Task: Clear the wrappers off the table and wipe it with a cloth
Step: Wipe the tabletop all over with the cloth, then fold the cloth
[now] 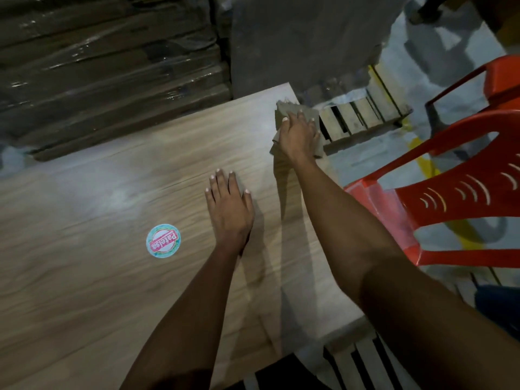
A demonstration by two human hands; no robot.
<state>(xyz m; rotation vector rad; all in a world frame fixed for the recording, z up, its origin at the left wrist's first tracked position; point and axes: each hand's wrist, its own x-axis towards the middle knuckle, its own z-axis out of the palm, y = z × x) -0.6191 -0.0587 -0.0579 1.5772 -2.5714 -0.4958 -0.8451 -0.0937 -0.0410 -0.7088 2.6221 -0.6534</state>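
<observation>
A light wood-grain table (84, 277) fills the lower left of the head view. My right hand (299, 133) presses flat on a grey cloth (289, 109) at the table's far right corner, where the cloth hangs partly over the right edge. Palm down, my left hand (229, 205) rests on the bare tabletop nearer to me, its fingers spread and nothing in it. A round blue and pink sticker (163, 240) lies on the table left of my left hand. No wrappers are visible on the table.
A red plastic chair (461, 192) stands close to the table's right edge. A wooden pallet (357, 119) lies on the floor beyond the far corner. Plastic-wrapped stacked boards (107, 66) rise behind the table's far edge.
</observation>
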